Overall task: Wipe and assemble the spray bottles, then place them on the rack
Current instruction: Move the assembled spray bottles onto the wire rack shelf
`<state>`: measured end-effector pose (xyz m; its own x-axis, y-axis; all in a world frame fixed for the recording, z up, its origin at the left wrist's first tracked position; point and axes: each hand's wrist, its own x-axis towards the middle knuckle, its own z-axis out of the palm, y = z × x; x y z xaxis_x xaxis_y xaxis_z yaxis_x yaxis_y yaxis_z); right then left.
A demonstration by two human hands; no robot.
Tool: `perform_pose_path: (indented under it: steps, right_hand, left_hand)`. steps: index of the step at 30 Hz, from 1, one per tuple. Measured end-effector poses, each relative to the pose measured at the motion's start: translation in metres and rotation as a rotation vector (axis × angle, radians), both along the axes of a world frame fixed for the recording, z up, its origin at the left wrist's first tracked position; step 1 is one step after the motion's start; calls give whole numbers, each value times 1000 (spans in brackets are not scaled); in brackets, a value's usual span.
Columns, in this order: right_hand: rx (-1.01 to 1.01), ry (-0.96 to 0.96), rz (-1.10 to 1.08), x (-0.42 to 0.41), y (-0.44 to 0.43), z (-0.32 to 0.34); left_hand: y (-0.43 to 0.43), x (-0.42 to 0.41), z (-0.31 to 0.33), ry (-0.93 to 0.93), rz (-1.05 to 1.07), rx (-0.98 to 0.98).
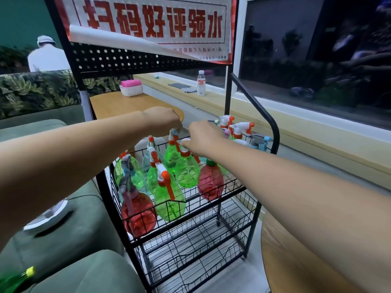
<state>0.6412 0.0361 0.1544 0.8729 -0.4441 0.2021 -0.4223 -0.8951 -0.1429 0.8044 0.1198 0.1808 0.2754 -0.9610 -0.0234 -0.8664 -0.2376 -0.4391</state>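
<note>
As left hand (163, 121) and right hand (204, 138) hold sprayers (185, 145), bottles (187, 172) bulge.

Black wire rack (276, 134), top tier packed with green bottles (169, 199) and red bottles (138, 214) (mostly white-and-orange trigger heads (241, 126)).

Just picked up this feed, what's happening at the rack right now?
A person is reaching both hands over the top basket of the black wire rack. The left hand grips the spray head of the rear green bottle. The right hand holds the white-and-orange head of the neighbouring green bottle. Other bottles, green and red, already sit in that basket with their heads on.
</note>
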Motion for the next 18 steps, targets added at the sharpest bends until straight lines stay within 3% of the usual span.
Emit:
perform_pose_path:
  steps: [11,18]
  right_hand:
    - [-49,-28,17,-73,-30,8]
    - [138,33,37,-88,-39,-13]
  left_hand:
    - [2,-16,-4,214,-149,-60]
    - [-3,-29,-10,203,-193,-36]
